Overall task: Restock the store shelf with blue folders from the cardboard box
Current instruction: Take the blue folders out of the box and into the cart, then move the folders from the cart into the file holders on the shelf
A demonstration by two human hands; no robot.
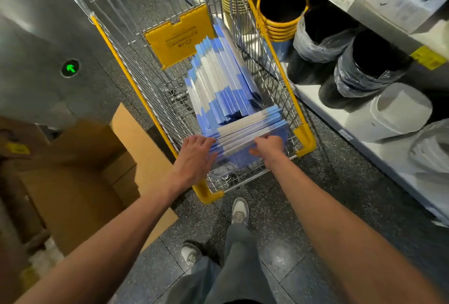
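Shelf: the white metal store shelf [313,94] runs down the right side of the frame, its lower board crowded with black and yellow round bins [281,9].
Cart: the wire shopping cart with yellow rails [133,84] stands at centre frame, just beside the shelf.
Box: the open brown cardboard box [80,182] sits on the floor at lower left, next to the cart.
Stock: a fanned row of blue-and-white flat folders [218,80] stands on edge along the cart.
Bundle: a small stack of blue folders [247,133] lies crosswise at the cart's near end.
Left hand: the left hand [196,155] curls its fingers over the bundle's left end.
Right hand: the right hand [267,149] clasps the right end.
Procedure: squeeze both ends evenly, keep the spines aligned, and lift straight up clear of the wire rim before turning toward the shelf. An uneven squeeze is likely to let the middle folders slide out.
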